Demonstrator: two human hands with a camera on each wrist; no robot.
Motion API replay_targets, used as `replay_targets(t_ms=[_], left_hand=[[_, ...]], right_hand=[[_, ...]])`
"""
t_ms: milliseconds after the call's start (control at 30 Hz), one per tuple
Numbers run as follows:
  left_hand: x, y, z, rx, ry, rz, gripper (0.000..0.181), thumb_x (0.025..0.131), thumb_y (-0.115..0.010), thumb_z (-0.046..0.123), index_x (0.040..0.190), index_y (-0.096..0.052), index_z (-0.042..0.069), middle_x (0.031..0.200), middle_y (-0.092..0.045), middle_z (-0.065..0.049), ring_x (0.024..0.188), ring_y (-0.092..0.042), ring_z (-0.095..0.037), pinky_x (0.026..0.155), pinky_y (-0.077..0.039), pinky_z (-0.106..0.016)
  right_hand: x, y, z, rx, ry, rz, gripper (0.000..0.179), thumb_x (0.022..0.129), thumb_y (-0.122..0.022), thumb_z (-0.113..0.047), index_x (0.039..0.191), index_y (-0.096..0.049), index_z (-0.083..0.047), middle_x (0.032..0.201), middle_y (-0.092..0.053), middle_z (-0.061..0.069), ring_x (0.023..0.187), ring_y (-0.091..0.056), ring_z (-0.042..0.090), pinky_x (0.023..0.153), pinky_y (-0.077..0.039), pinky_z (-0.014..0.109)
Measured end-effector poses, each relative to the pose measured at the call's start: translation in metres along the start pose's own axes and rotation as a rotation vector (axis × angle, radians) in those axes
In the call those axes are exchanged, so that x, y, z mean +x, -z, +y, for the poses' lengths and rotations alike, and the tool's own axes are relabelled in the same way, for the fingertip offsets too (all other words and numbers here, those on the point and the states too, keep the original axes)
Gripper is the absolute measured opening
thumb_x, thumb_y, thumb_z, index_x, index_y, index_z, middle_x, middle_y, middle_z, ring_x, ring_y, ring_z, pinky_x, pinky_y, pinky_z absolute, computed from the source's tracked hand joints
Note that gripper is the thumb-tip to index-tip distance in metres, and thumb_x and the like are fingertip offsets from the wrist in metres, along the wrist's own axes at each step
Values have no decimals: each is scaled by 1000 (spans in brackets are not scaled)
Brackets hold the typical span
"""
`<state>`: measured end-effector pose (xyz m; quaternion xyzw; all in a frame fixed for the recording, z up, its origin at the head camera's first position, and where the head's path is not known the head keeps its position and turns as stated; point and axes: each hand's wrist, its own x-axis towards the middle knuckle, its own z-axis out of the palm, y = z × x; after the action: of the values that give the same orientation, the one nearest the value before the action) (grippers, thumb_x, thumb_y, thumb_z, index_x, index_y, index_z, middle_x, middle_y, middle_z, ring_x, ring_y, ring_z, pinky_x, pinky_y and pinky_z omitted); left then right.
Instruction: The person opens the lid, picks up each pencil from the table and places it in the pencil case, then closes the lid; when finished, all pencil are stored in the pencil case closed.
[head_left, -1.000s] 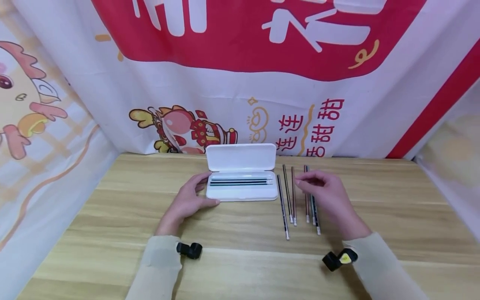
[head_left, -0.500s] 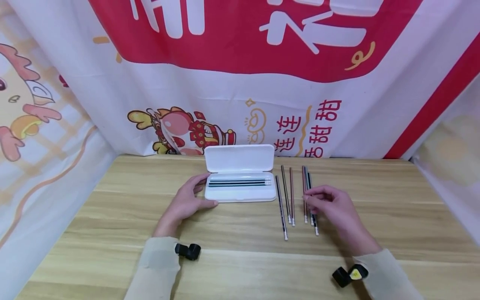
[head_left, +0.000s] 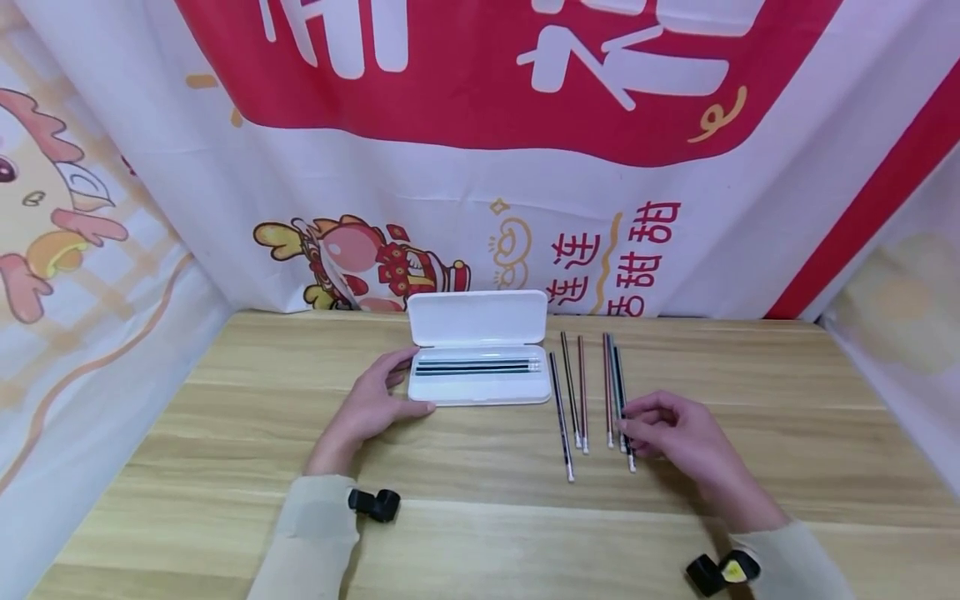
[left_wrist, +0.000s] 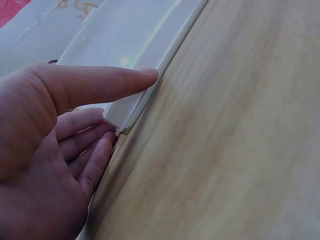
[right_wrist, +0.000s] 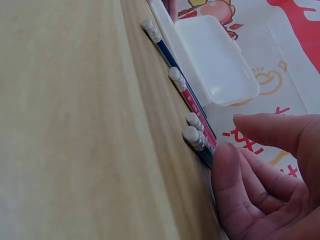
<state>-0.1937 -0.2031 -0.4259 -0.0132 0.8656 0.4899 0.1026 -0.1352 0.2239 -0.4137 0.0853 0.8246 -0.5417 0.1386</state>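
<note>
A white pencil case (head_left: 480, 392) lies with its lid up, dark green pencils (head_left: 472, 367) inside. My left hand (head_left: 375, 398) holds its left end, thumb on the front edge and fingers at the side and back corner; in the left wrist view the thumb (left_wrist: 115, 85) lies straight across the case's corner. My right hand (head_left: 671, 433) is at the rightmost dark pencil (head_left: 620, 387), near its eraser end. In the right wrist view a gap shows between thumb and forefinger, with nothing pinched there; white erasers (right_wrist: 191, 134) of several pencils show beside the fingers.
Between case and right hand, a blue pencil (head_left: 561, 417), a dark pencil (head_left: 570, 383) and a reddish pencil (head_left: 582, 392) lie apart on the wooden table (head_left: 480, 533). Another reddish pencil (head_left: 608, 375) lies by the right-hand group. A printed cloth (head_left: 480, 200) hangs behind the table.
My right hand has moved toward me and a little right, from the pencils' upper part down toward their eraser ends. The left hand stays on the pencil case.
</note>
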Motion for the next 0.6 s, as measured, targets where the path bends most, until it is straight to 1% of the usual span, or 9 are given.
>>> replay_targets(t_ms=[167, 233, 433, 600], left_hand=[[-1, 1, 1, 2, 2, 7, 96, 84, -93, 24, 165, -42, 23, 173, -40, -10, 157, -42, -41, 131, -37, -57], [-1, 1, 2, 3, 2, 7, 95, 85, -93, 24, 165, -42, 23, 173, -40, -9, 157, -42, -41, 131, -37, -57], [-1, 0, 2, 1, 8, 2, 95, 85, -93, 26, 165, -42, 23, 173, -39, -10, 157, -42, -41, 131, -37, -57], [-1, -1, 2, 7, 7, 2, 95, 85, -93, 26, 166, -42, 23, 173, -39, -10, 157, -42, -41, 131, -36, -57]], right_hand=[[-4, 5, 7, 23, 40, -7, 48, 100, -79, -24, 135, -64, 5, 113, -74, 12, 89, -74, 17, 79, -67, 29], [-6, 6, 9, 32, 42, -8, 48, 100, -79, -23, 135, -63, 6, 113, -74, 12, 89, -75, 16, 79, -68, 29], [-11, 9, 14, 76, 25, -8, 46, 99, -79, -17, 133, -62, 9, 104, -77, 8, 85, -78, 16, 79, -69, 30], [-13, 12, 17, 101, -3, -26, 45, 98, -80, -16, 130, -62, 9, 102, -80, 8, 86, -78, 18, 79, -69, 33]])
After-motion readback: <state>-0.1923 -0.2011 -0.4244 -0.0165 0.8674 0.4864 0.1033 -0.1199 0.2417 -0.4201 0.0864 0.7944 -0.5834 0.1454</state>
